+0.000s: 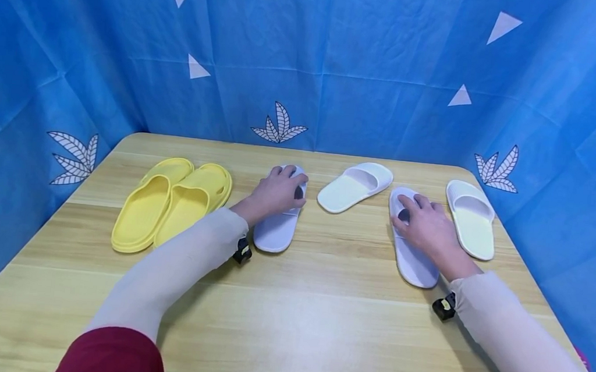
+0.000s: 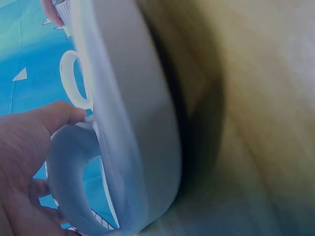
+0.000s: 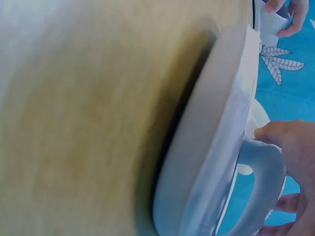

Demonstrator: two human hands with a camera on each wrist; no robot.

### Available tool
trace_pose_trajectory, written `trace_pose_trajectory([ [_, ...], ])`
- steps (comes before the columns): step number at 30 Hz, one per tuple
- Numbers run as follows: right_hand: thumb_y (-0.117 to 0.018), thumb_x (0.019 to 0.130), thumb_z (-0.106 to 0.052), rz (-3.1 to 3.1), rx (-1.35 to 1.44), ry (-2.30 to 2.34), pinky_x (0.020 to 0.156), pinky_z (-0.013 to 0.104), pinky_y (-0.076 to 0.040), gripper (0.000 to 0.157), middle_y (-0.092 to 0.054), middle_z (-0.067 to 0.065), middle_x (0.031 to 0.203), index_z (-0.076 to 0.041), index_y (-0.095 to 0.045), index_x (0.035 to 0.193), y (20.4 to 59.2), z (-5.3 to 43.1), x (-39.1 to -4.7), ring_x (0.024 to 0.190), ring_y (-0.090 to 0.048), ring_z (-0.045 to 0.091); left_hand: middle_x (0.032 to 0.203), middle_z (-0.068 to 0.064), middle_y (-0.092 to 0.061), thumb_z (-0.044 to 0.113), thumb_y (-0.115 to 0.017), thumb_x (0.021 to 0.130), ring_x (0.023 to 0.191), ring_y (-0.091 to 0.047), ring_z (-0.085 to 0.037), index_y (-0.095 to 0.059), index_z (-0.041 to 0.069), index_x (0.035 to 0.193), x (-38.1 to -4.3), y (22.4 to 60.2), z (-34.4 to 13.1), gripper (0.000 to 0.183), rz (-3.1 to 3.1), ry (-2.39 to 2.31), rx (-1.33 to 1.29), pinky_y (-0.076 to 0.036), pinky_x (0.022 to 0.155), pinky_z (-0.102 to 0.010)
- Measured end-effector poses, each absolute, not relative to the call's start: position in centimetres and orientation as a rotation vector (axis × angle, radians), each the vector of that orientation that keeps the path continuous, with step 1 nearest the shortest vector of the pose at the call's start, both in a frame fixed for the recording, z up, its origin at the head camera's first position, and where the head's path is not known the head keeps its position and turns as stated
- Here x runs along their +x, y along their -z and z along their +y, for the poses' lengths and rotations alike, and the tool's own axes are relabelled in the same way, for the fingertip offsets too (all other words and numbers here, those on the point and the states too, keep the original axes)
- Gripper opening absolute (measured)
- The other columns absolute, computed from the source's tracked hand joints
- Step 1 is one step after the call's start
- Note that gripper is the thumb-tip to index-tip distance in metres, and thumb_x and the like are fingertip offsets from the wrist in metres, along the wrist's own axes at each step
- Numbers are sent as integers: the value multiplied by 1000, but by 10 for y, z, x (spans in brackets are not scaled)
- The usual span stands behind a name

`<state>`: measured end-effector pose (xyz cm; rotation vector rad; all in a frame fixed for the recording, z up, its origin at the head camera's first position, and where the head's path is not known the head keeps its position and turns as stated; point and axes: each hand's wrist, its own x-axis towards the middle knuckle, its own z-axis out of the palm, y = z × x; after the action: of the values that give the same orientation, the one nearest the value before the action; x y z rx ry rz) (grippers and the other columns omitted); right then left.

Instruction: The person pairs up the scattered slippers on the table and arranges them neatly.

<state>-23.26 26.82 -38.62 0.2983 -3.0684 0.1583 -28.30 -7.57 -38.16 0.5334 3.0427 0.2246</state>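
Observation:
My left hand (image 1: 275,193) holds a pale lavender slide slipper (image 1: 275,234) by its strap, near the table's middle. In the left wrist view the thumb lies on one side of that strap (image 2: 71,162), with fingers at the other. On the right, my right hand (image 1: 423,224) grips a matching lavender slipper (image 1: 415,266), also across the strap (image 3: 269,169). Both toes point away from me. Whether either sole is fully on the table cannot be told. Between the hands lies a white slipper (image 1: 344,194), set at a slant. Another white slipper (image 1: 477,230) sits just right of my right hand.
Two yellow slippers (image 1: 139,217) lie side by side, touching, at the left of the wooden table (image 1: 287,325). A blue patterned curtain (image 1: 368,98) encloses the back and sides. A small black device (image 1: 444,307) is at the right wrist.

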Motion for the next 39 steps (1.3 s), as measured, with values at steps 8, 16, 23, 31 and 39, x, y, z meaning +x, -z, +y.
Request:
trace_pose_trajectory([
  [8,-55,96,-45,-3071,342,-179,88,72,-40,63,-31,29,148,-14,-39,149,382,257,-224,123,-34,60,154,-12,-29,47,-63,91,137,-28,-43,-46,28,144,-276,381,-80,59,3055,-226,528,-44,97,-60],
  [16,-57,95,-43,-3048,404,-185,85,73,-42,63,-32,29,148,-15,-40,149,378,246,-216,122,-36,60,155,-12,-29,46,-64,90,137,-28,-43,-47,28,144,-270,382,-83,60,3047,-228,523,-43,98,-61],
  [23,-58,95,-42,-2988,456,-165,82,71,-45,61,-37,28,145,-15,-43,147,381,237,-212,119,-40,59,156,-12,-27,45,-66,90,138,-26,-44,-47,28,144,-263,381,-87,61,3036,-236,522,-42,99,-61],
  [31,-59,94,-40,-2947,495,-145,79,71,-46,59,-41,28,142,-14,-45,145,380,227,-205,116,-43,59,156,-12,-27,45,-66,89,139,-26,-44,-47,27,144,-256,382,-92,60,3040,-233,523,-42,99,-62],
  [39,-60,93,-41,-2933,533,-141,79,69,-48,59,-42,29,142,-15,-46,145,380,215,-197,116,-45,58,156,-13,-28,44,-65,90,139,-26,-44,-49,27,143,-247,382,-99,59,3041,-215,548,-42,98,-62],
])
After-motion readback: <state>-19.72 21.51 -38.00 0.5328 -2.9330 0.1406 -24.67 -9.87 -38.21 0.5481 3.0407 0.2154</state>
